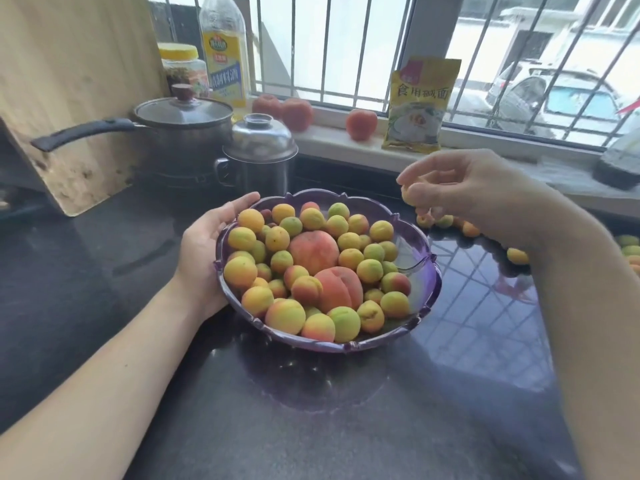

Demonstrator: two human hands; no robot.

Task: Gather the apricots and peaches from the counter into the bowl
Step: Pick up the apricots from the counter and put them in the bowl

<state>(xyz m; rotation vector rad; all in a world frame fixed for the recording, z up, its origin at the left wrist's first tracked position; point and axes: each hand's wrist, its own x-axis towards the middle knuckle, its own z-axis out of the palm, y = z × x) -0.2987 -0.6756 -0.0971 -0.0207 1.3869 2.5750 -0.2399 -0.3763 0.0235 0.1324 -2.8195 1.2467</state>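
A purple scalloped bowl (420, 304) stands on the dark counter, filled with several small yellow-orange apricots and two larger peaches (313, 251). My left hand (207, 244) holds the bowl's left rim, fingers along the edge. My right hand (464, 188) hovers above the bowl's right side and pinches a small apricot (406, 195), mostly hidden by the fingers. Several loose apricots (517, 255) lie on the counter to the right, partly hidden behind my right wrist.
A lidded saucepan (183, 123) and a steel lidded mug (258, 154) stand behind the bowl. A wooden board (76, 81) leans at the left. On the window sill sit three tomatoes (361, 123), a yellow packet (417, 105), an oil bottle (225, 53) and a jar.
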